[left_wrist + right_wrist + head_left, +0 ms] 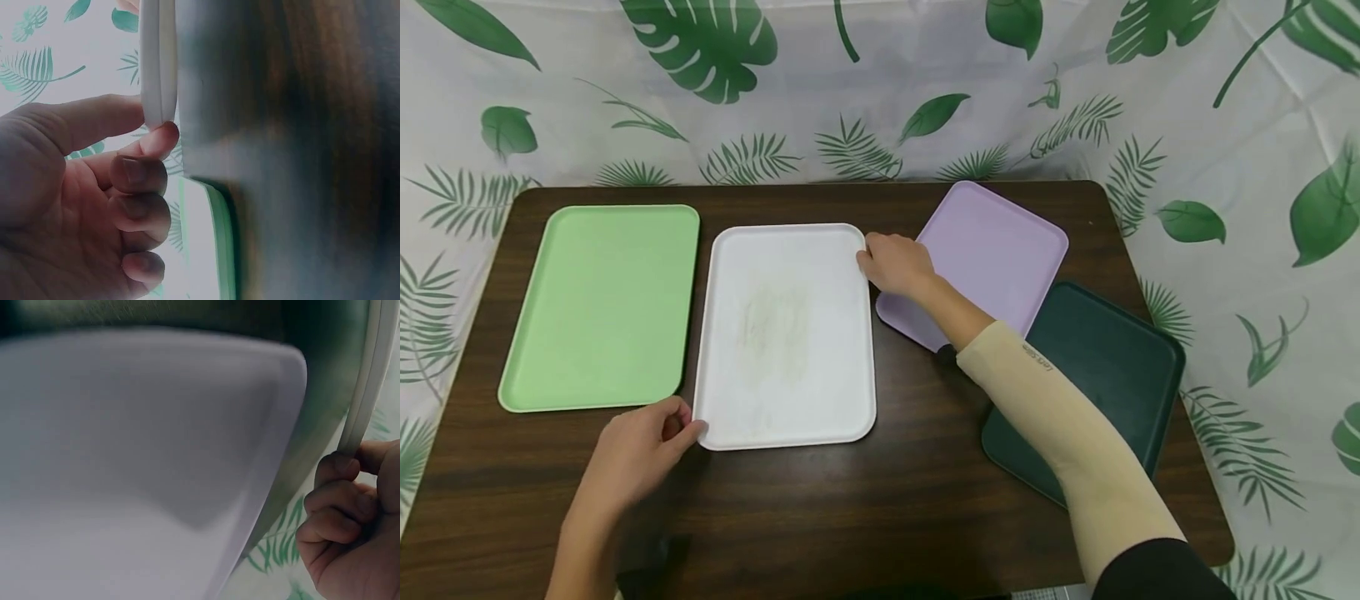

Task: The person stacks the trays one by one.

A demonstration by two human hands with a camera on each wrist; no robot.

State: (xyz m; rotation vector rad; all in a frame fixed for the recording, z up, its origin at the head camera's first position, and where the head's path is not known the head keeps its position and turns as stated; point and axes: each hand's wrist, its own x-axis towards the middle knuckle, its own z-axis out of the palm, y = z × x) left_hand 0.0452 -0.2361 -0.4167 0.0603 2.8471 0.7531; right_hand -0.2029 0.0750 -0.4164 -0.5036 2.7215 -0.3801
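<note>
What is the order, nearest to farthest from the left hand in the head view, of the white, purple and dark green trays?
1. White tray: its near left corner is in the left hand's grip.
2. Purple tray: to the right, toward the far edge.
3. Dark green tray: farthest right, partly hidden by the sleeve.

On table [925, 500], left to right: first tray [598, 308], second tray [786, 333], third tray [992, 250], fourth tray [1105, 367] before third.
</note>
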